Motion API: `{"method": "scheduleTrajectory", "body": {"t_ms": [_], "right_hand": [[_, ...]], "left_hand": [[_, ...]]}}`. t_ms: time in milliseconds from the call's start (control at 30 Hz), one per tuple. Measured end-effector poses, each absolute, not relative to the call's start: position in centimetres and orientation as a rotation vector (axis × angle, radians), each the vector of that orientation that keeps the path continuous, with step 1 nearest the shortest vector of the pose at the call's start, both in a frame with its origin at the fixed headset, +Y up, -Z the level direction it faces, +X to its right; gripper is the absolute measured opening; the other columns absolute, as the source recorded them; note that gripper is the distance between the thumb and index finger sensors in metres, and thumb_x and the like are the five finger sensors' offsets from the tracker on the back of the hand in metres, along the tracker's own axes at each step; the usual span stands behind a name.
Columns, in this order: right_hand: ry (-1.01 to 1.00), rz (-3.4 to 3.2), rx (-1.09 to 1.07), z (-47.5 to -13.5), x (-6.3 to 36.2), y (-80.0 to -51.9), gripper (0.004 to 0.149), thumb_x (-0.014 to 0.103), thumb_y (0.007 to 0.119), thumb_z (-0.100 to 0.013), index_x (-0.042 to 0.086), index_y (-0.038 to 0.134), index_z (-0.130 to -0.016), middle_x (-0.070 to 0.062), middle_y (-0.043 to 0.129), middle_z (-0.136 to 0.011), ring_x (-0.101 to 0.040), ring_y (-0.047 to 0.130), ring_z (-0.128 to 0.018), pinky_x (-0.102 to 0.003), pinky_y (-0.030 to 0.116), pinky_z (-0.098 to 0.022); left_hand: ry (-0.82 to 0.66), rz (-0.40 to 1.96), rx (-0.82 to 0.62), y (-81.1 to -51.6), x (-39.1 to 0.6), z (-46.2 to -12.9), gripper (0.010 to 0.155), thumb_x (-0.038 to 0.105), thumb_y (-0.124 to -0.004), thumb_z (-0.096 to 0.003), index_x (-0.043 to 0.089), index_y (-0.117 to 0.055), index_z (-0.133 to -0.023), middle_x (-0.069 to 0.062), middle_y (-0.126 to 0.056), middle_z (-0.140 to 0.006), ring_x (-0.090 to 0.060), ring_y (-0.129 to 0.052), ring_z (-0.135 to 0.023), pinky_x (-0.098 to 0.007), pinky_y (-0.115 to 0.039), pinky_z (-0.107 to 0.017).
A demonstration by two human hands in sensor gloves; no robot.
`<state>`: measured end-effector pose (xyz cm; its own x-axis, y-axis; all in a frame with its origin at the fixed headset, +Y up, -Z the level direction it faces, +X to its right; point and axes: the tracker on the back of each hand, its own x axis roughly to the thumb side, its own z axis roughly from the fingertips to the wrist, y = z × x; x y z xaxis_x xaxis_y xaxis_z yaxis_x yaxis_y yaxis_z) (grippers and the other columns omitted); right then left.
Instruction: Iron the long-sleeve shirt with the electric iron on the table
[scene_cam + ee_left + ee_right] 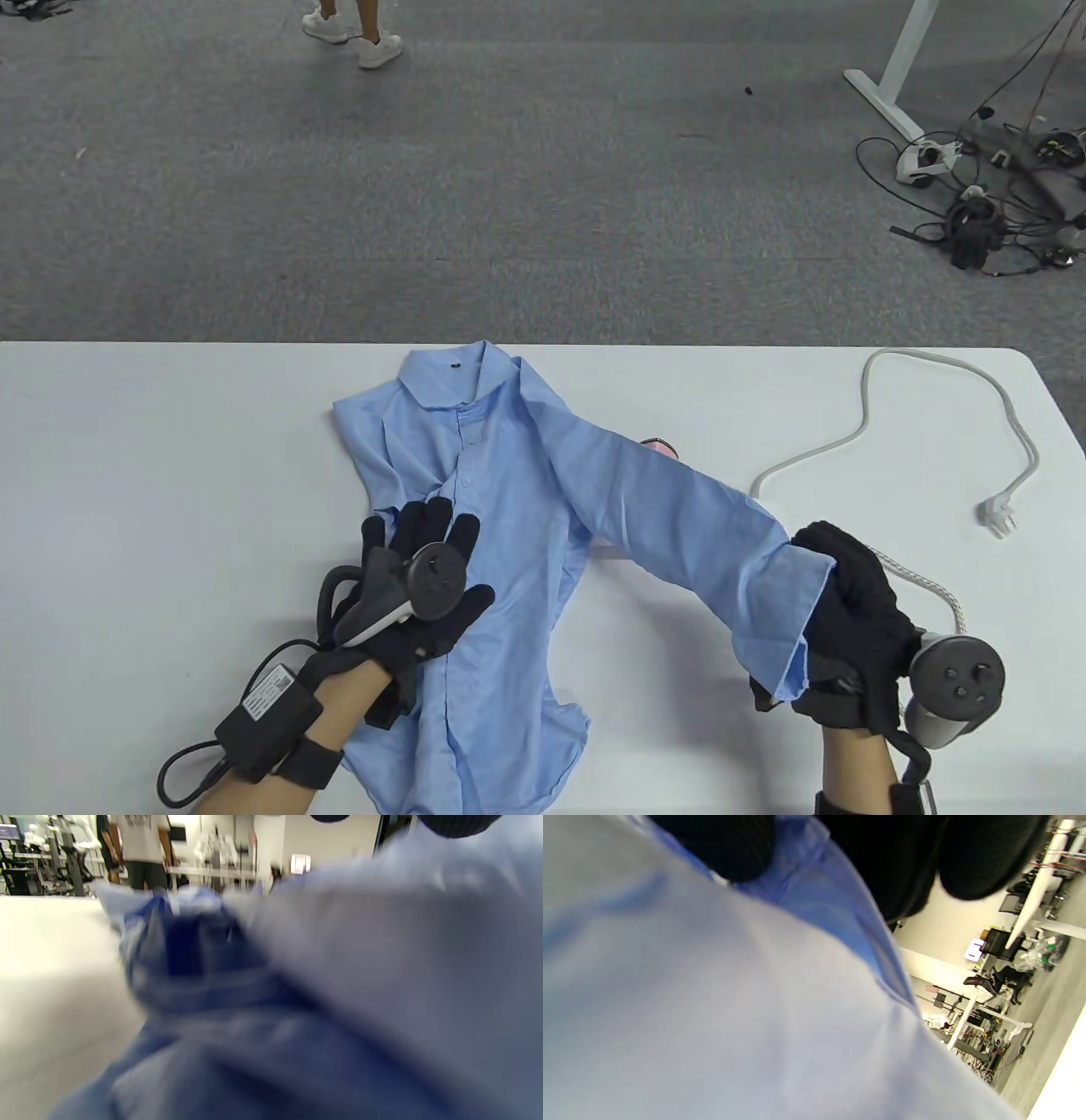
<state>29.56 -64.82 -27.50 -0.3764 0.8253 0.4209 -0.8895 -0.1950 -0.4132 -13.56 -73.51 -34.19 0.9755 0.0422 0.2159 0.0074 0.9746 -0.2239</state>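
Observation:
A light blue long-sleeve shirt (501, 526) lies buttoned side up on the white table (153, 458), collar at the far edge. My left hand (424, 569) rests flat on the shirt's front, fingers spread. My right hand (836, 611) grips the cuff (785, 624) of the right sleeve and holds it lifted above the table. The sleeve covers the iron; only a small pink part (660, 444) shows behind it. The blue fabric also shows in the left wrist view (339, 993) and in the right wrist view (734, 1005), blurred and very close.
The iron's grey cord (882, 424) loops over the table's right part and ends in an unplugged plug (999, 514). A braided white cord (929, 590) runs past my right hand. Grey carpet lies beyond the table's far edge.

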Motion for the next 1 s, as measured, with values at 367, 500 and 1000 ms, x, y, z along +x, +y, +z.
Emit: {"method": "scheduleTrajectory", "body": {"t_ms": [367,500,1000], "right_hand": [[-0.647,1.836,0.151,-28.2,28.5,-65.7,0.042,0.036,0.070,-0.045,0.013,0.081,-0.079,-0.018,0.075,-0.085,-0.038,0.083,-0.072,-0.063,0.071,-0.051],[-0.596,1.845,0.173,-28.5,27.1,-66.4,0.042,0.035,0.071,-0.045,0.012,0.082,-0.079,-0.019,0.076,-0.084,-0.039,0.083,-0.071,-0.063,0.071,-0.050],[-0.559,1.846,-0.040,-27.9,29.5,-66.6,0.055,0.033,0.073,-0.045,0.006,0.067,-0.093,-0.027,0.062,-0.093,-0.048,0.071,-0.079,-0.068,0.063,-0.052]], "left_hand": [[-0.153,-0.298,-0.491,-78.2,-22.4,-31.1,0.076,0.063,-0.058,-0.0438,0.038,-0.028,-0.109,0.003,-0.021,-0.121,-0.028,-0.022,-0.118,-0.063,-0.008,-0.073],[0.032,-0.231,-0.546,-77.3,-30.3,-27.6,0.072,0.066,-0.063,-0.0425,0.036,-0.045,-0.106,0.003,-0.030,-0.122,-0.029,-0.028,-0.118,-0.064,-0.006,-0.074],[0.417,0.123,-0.296,-74.0,-39.6,-24.9,0.072,0.067,-0.059,-0.0431,0.028,-0.064,-0.104,-0.002,-0.040,-0.121,-0.033,-0.027,-0.117,-0.063,-0.010,-0.076]]}}
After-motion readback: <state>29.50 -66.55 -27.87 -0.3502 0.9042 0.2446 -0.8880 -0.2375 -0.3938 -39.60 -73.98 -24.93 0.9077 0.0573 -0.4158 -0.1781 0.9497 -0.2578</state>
